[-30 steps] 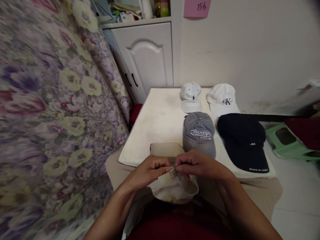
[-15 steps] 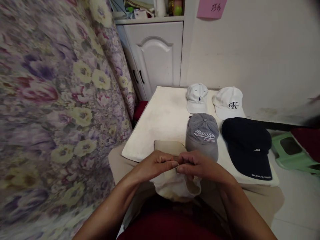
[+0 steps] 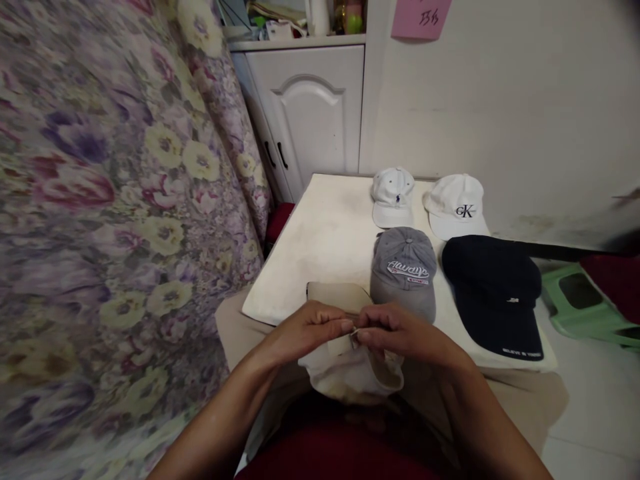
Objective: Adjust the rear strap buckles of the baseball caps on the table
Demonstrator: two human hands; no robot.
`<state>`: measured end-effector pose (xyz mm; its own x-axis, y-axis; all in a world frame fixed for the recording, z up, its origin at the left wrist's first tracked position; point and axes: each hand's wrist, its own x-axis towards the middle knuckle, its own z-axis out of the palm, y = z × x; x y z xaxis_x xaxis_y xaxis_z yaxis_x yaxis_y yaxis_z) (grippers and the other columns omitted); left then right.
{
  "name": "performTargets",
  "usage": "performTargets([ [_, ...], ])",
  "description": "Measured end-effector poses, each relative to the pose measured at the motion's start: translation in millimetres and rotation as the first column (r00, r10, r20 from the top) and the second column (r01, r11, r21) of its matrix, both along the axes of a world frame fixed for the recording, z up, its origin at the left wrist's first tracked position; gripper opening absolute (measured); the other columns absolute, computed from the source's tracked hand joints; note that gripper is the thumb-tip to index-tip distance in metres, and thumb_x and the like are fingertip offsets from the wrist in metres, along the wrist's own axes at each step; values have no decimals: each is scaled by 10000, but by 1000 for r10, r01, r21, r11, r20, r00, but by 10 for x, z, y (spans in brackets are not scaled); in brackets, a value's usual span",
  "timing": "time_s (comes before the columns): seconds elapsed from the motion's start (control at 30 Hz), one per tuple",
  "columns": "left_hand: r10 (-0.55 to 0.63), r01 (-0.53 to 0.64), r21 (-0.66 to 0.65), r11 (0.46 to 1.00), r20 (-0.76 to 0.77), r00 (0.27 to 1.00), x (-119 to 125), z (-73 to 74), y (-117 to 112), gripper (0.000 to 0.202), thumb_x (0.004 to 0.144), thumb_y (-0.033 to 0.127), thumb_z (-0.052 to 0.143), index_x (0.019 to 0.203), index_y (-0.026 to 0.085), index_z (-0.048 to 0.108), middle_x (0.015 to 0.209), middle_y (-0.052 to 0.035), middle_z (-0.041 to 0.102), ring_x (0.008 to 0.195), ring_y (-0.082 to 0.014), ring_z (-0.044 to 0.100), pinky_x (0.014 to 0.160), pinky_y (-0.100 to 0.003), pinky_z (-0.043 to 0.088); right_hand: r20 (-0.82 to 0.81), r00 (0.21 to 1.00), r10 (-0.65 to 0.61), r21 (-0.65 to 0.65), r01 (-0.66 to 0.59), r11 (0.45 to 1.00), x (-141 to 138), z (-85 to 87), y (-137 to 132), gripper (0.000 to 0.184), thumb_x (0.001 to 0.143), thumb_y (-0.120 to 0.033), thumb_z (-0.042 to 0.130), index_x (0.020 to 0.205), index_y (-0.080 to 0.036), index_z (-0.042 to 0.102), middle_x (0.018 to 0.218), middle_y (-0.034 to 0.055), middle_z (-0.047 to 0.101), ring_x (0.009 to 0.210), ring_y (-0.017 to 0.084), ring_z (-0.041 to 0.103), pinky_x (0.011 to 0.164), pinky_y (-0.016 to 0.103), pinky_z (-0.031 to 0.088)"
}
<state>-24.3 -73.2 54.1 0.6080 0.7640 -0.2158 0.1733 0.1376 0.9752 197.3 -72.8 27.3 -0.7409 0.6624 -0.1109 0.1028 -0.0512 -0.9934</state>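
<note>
I hold a beige cap [image 3: 350,370] over my lap, its inside turned up and its brim [image 3: 336,295] resting on the near edge of the white table [image 3: 320,233]. My left hand [image 3: 306,331] and my right hand [image 3: 400,333] meet above it, both pinched on the cap's back strap [image 3: 353,337]. Just beyond my right hand lies a grey cap [image 3: 405,267] with lettering. A navy cap [image 3: 493,287] lies to its right. At the far end of the table sit two white caps [image 3: 394,193], the other one [image 3: 456,203] bearing black letters.
A flowered cloth [image 3: 110,220] covers a tall surface along my left. A white cabinet door [image 3: 313,107] stands behind the table, with a cluttered shelf above. A pink note [image 3: 420,17] hangs on the wall. A green stool [image 3: 585,297] stands on the floor at right.
The view has shifted a little to the left. My fingertips have drawn closer together on the strap; the small strap end that stuck out a second ago is now nearly hidden between them.
</note>
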Motion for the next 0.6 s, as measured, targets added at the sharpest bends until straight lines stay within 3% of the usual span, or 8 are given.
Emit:
performTargets([
  [0.1, -85, 86, -68, 994, 14, 996, -16, -25, 8, 357, 905, 424, 587, 692, 142, 639, 604, 24, 480, 585, -110, 372, 523, -227, 298, -6, 1000, -25, -72, 25, 997, 81, -58, -14, 313, 942, -469, 570, 849, -170, 565, 626, -35, 602, 487, 71, 455, 460, 183, 347],
  [0.17, -82, 85, -74, 994, 39, 996, -20, -39, 10, 350, 902, 416, 591, 691, 139, 615, 609, 29, 457, 589, -106, 354, 522, -226, 283, -16, 999, -35, -97, 33, 995, 116, -92, -19, 304, 945, -460, 566, 841, -174, 557, 629, -36, 602, 489, 74, 459, 459, 181, 350],
  [0.6, -118, 119, 32, 992, -40, 992, -18, -51, 42, 420, 913, 432, 561, 602, 179, 437, 592, 52, 281, 567, -101, 230, 512, -268, 176, -41, 999, -14, 17, 15, 1000, 64, -31, -3, 270, 949, -384, 556, 782, -173, 572, 599, -38, 577, 512, 80, 414, 491, 203, 316],
])
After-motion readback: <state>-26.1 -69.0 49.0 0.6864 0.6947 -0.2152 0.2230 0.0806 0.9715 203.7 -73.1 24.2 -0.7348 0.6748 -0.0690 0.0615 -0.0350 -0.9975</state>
